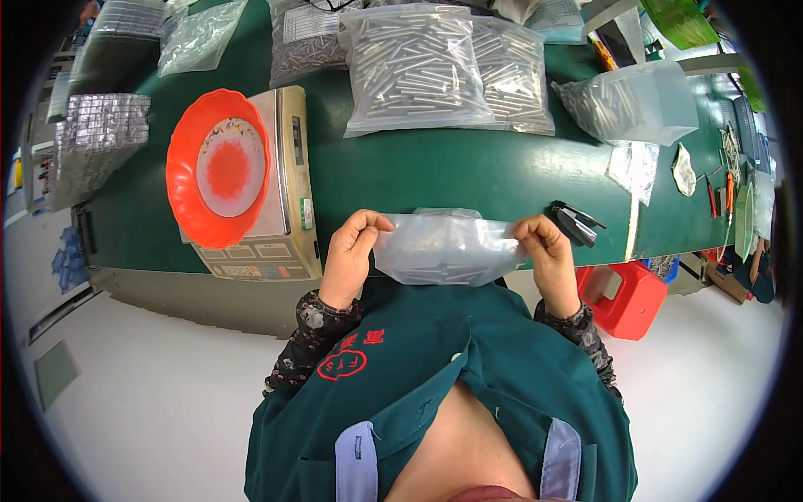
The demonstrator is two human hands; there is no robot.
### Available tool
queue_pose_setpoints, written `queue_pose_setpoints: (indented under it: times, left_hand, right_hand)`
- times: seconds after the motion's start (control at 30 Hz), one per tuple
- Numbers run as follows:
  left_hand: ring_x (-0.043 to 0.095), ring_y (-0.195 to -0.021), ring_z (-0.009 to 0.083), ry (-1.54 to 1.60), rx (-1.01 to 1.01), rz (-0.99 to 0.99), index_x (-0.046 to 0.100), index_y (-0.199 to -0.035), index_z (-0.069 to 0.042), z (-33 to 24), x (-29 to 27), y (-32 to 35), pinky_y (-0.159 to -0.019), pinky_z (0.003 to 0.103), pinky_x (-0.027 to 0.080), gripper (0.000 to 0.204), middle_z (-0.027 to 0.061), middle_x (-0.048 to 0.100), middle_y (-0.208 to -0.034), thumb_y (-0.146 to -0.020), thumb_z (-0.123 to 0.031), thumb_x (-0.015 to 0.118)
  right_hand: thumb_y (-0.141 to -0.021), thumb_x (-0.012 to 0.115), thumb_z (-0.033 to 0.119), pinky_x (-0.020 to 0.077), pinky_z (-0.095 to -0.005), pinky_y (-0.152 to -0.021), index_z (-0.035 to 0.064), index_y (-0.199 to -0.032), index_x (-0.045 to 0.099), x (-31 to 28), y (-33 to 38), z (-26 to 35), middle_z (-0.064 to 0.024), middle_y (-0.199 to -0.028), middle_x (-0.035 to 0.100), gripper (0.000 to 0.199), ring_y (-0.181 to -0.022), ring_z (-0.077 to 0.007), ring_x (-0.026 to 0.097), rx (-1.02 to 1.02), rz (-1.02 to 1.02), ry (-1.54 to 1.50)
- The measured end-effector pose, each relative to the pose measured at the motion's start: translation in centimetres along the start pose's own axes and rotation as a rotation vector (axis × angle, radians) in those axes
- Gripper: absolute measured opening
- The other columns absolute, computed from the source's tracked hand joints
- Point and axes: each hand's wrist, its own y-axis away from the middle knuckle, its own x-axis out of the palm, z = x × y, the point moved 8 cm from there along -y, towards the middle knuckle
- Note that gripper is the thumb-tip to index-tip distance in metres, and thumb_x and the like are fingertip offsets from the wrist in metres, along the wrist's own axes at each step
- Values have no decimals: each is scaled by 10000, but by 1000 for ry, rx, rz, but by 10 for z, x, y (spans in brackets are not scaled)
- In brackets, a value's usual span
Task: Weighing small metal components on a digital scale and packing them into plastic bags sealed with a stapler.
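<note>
I held the clear bag of metal pins (446, 248) level, long axis crosswise, my left hand (351, 251) and right hand (552, 255) pinching opposite top corners, equally near.

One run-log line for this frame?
left hand: grips bag end | right hand: grips other end | clear bag: small metal rods, above table edge

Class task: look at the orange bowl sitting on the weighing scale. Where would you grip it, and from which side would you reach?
Grip the orange bowl at its rim on the left, where it overhangs the scale. The rim there is free and thin enough to pinch. Both hands, left hand and right hand, currently hold the clear bag.
</note>
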Motion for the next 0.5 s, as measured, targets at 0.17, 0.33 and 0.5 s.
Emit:
queue_pose_setpoints:
  times: [0.17, 0.33, 0.5]
  left_hand:
    - [475, -738, 66, 69, -107, -14, 569, -909, 0, -2, 1, 6, -679, 201, 382, 134, 3, 561, -825, -812, -37, 483]
    - [522, -728, 105, -70, -3, -12, 596, -904, -16, -6, -4, 8, -670, 241, 429, 192, 29, 583, -826, -718, -35, 640]
    - [531, -718, 123, -138, 43, -20, 621, -895, -29, -8, -8, 9, -668, 241, 431, 213, 47, 592, -818, -686, -32, 663]
  right_hand:
    - [-789, 454, -52, 394, -228, -719, -14, -873, 585, -1, -1, 12, -41, -834, 547, 160, -780, -114, 494, -5, 75, 61]
    - [-734, 531, -67, 406, -237, -698, 21, -1000, 603, 4, 1, 25, -49, -777, 521, 289, -747, -133, 495, -73, 109, 190]
    - [-708, 566, -75, 405, -241, -653, 39, -976, 623, 1, 3, 26, -45, -732, 491, 297, -700, -145, 480, -171, 69, 295]
